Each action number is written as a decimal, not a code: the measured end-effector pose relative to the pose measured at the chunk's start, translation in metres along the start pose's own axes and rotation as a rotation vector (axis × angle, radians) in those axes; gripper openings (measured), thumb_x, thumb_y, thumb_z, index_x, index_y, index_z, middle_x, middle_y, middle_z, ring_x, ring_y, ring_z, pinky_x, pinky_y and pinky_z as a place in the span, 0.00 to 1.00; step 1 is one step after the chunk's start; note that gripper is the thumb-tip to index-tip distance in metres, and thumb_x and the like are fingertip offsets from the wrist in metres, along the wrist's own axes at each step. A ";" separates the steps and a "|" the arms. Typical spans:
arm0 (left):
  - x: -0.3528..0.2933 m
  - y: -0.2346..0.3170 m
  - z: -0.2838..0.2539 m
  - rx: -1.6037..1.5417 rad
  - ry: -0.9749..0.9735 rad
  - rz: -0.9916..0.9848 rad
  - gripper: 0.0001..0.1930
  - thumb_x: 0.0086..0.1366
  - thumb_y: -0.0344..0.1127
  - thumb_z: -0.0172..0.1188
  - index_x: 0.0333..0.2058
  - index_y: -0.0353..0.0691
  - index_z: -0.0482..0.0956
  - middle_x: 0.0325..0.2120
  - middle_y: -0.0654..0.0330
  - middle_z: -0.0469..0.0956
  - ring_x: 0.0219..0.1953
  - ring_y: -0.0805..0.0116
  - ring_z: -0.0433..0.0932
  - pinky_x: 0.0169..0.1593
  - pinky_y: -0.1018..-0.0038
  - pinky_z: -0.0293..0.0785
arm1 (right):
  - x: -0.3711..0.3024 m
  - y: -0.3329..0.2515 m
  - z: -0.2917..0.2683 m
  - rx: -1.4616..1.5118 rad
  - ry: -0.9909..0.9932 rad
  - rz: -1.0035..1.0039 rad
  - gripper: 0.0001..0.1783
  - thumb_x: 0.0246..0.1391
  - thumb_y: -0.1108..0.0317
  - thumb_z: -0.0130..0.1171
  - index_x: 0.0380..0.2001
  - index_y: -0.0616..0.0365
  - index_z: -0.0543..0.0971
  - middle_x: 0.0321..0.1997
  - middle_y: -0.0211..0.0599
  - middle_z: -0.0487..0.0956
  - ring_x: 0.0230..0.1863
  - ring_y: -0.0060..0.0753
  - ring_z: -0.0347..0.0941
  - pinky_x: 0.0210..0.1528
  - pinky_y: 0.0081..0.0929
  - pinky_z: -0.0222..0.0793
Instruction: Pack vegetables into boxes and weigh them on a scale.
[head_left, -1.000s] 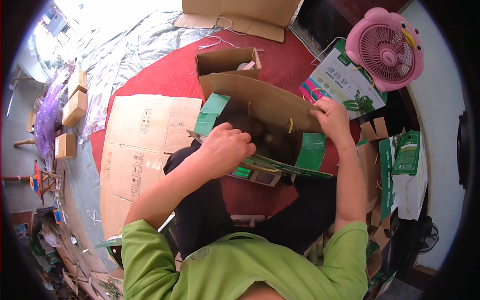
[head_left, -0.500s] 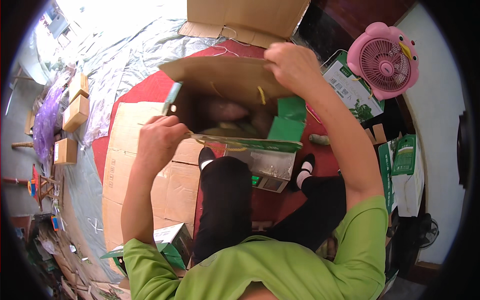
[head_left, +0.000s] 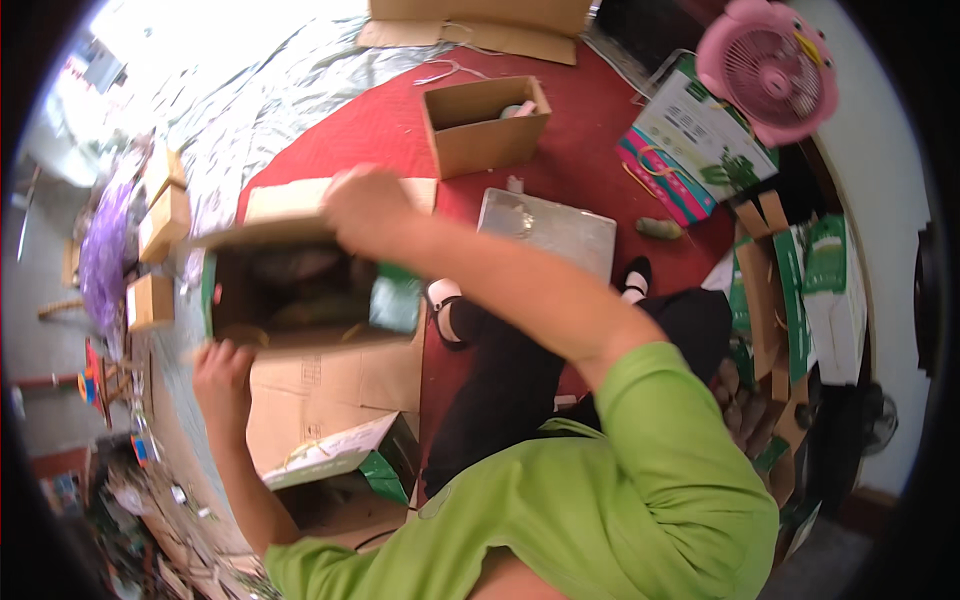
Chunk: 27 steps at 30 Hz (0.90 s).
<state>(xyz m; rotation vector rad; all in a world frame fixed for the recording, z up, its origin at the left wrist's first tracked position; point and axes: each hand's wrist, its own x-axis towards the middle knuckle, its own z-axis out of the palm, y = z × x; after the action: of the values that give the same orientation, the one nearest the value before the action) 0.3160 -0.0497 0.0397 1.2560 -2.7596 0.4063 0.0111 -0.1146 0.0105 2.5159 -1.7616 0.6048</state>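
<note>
Your right hand (head_left: 368, 208) gripped the far edge of the open box (head_left: 295, 290); your left hand (head_left: 222, 372) clasped its near left corner, above flattened cardboard (head_left: 335, 380).

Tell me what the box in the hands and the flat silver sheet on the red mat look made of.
The box: corrugated cardboard by the look, matte brown with green printed flaps. The silver sheet: probably foil-faced board or plastic film, going by its dull metallic sheen; I cannot tell which.
</note>
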 end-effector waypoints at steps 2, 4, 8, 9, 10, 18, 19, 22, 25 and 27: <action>-0.047 -0.009 0.013 0.027 -0.121 -0.063 0.04 0.52 0.27 0.53 0.26 0.42 0.76 0.24 0.56 0.69 0.34 0.57 0.73 0.43 0.64 0.69 | -0.007 -0.038 0.031 0.146 -0.205 0.034 0.13 0.32 0.65 0.64 0.26 0.59 0.82 0.31 0.45 0.80 0.36 0.42 0.79 0.36 0.37 0.75; -0.101 -0.022 0.022 0.023 -0.174 -0.062 0.04 0.52 0.28 0.52 0.24 0.41 0.76 0.24 0.56 0.70 0.32 0.57 0.73 0.44 0.63 0.68 | -0.014 -0.081 0.072 0.223 -0.300 0.044 0.13 0.34 0.62 0.67 0.26 0.58 0.83 0.30 0.41 0.82 0.34 0.42 0.80 0.35 0.36 0.76; -0.171 -0.021 0.045 0.010 -0.427 -0.121 0.02 0.50 0.28 0.57 0.23 0.39 0.78 0.23 0.56 0.73 0.31 0.55 0.74 0.39 0.63 0.70 | -0.060 -0.127 0.112 0.340 -0.458 0.007 0.20 0.31 0.57 0.74 0.28 0.58 0.84 0.31 0.41 0.83 0.37 0.39 0.80 0.37 0.38 0.75; -0.195 -0.021 0.058 0.028 -0.487 -0.181 0.02 0.51 0.29 0.57 0.22 0.40 0.77 0.23 0.56 0.74 0.31 0.53 0.75 0.38 0.61 0.70 | -0.068 -0.135 0.119 0.357 -0.483 -0.007 0.19 0.31 0.58 0.73 0.28 0.58 0.84 0.31 0.41 0.83 0.37 0.39 0.80 0.36 0.38 0.75; -0.220 -0.017 0.065 0.052 -0.541 -0.270 0.04 0.52 0.29 0.56 0.20 0.41 0.77 0.23 0.55 0.75 0.32 0.52 0.76 0.37 0.58 0.70 | -0.070 -0.151 0.122 0.371 -0.508 -0.051 0.18 0.32 0.59 0.72 0.29 0.58 0.84 0.31 0.41 0.83 0.37 0.39 0.80 0.36 0.38 0.75; -0.133 0.029 -0.017 -0.267 -0.697 -0.591 0.15 0.57 0.39 0.65 0.42 0.43 0.81 0.36 0.49 0.81 0.37 0.52 0.79 0.44 0.64 0.73 | -0.042 -0.083 0.044 0.411 -0.522 -0.067 0.20 0.49 0.50 0.63 0.32 0.59 0.84 0.34 0.42 0.83 0.41 0.46 0.79 0.39 0.47 0.73; -0.119 0.034 -0.020 -0.418 -0.615 -0.608 0.14 0.57 0.39 0.64 0.42 0.43 0.81 0.36 0.50 0.80 0.37 0.50 0.78 0.44 0.63 0.72 | -0.042 -0.057 0.029 0.429 -0.496 -0.004 0.21 0.50 0.49 0.62 0.32 0.58 0.84 0.34 0.43 0.82 0.41 0.47 0.79 0.40 0.47 0.72; -0.066 0.058 -0.022 -0.437 -0.480 -0.378 0.15 0.58 0.39 0.64 0.43 0.43 0.81 0.39 0.51 0.80 0.39 0.50 0.78 0.45 0.60 0.72 | -0.068 0.042 -0.020 0.440 -0.254 0.184 0.14 0.48 0.55 0.61 0.31 0.51 0.84 0.35 0.40 0.82 0.39 0.43 0.79 0.43 0.41 0.72; -0.021 0.087 -0.025 -0.397 -0.360 -0.195 0.15 0.59 0.42 0.64 0.44 0.47 0.82 0.44 0.51 0.79 0.44 0.53 0.79 0.46 0.60 0.72 | -0.132 0.136 -0.077 0.425 0.002 0.350 0.13 0.46 0.57 0.59 0.30 0.52 0.84 0.34 0.38 0.83 0.39 0.41 0.79 0.43 0.39 0.72; 0.004 0.115 -0.019 -0.493 -0.208 -0.130 0.11 0.56 0.32 0.61 0.39 0.41 0.81 0.37 0.52 0.79 0.40 0.53 0.78 0.43 0.62 0.72 | -0.182 0.175 -0.128 0.410 -0.016 0.667 0.16 0.45 0.56 0.59 0.34 0.51 0.84 0.37 0.39 0.83 0.42 0.42 0.78 0.44 0.37 0.72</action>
<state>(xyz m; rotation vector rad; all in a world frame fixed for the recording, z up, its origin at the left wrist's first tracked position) 0.2260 0.0246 0.0347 1.3846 -2.6639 -0.4134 -0.2400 0.0141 0.0353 2.0722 -2.7350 1.0562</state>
